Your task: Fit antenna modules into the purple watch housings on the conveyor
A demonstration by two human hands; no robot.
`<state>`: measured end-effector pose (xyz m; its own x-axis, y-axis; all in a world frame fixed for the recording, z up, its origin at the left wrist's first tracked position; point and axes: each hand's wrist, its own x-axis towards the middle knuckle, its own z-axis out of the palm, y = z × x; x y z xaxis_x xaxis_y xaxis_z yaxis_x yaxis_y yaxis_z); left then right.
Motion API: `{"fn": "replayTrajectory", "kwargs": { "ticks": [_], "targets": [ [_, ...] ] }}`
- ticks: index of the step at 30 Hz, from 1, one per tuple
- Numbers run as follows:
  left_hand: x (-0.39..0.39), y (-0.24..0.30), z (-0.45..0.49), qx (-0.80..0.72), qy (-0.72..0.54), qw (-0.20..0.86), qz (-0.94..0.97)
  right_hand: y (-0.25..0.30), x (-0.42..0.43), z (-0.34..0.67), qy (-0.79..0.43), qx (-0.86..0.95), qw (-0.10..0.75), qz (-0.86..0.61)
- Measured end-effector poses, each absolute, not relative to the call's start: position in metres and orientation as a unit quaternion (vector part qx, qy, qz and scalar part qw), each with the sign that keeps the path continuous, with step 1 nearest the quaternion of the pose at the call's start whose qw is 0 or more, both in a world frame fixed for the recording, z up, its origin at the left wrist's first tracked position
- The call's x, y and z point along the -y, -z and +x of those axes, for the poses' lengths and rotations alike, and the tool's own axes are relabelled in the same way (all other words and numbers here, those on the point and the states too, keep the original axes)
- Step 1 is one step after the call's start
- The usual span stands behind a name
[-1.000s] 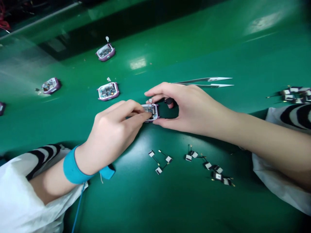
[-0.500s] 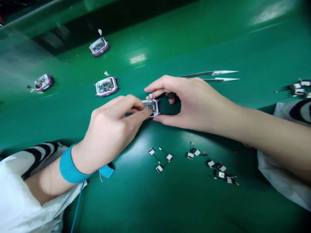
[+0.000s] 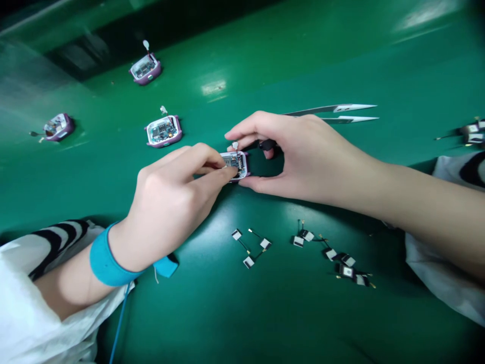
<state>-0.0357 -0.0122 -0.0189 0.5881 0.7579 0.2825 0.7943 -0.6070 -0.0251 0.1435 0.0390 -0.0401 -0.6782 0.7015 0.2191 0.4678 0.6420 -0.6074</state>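
A small purple-rimmed smartwatch case (image 3: 242,166) lies mid-view with its circuit board exposed and a white round part on a short wire above it. My left hand (image 3: 172,194) is closed over its left side, the thumb pressing on the board; whatever lies under those fingertips is hidden. At the case's right side, the thumb of my right hand (image 3: 303,151) touches the lower edge while its fingers curl round the upper edge. Metal tweezers (image 3: 329,109) run behind the right hand, tips pointing right; their grip is hidden. Something black shows among that hand's fingers.
Other open watch cases stand on the green table at left: one nearby (image 3: 164,132), one farther back (image 3: 145,70), one far left (image 3: 58,127). Small wired modules (image 3: 265,243) lie in front, with more (image 3: 346,271) to the right. A blue wrist strap (image 3: 109,258) trails a cord.
The view has shifted slightly, so the surrounding cases and modules sit a little differently in it. Both hands keep nearly the same hold on the watch case.
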Motion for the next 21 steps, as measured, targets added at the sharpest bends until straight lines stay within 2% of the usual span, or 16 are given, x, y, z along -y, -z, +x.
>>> {"fn": "replayTrajectory", "kwargs": {
  "ticks": [21],
  "targets": [
    [0.0119,0.0186,-0.0351,0.445,0.117,0.076,-0.885,0.0403,-0.0395,0.1437,-0.266,0.878,0.21,-0.339]
  ]
}}
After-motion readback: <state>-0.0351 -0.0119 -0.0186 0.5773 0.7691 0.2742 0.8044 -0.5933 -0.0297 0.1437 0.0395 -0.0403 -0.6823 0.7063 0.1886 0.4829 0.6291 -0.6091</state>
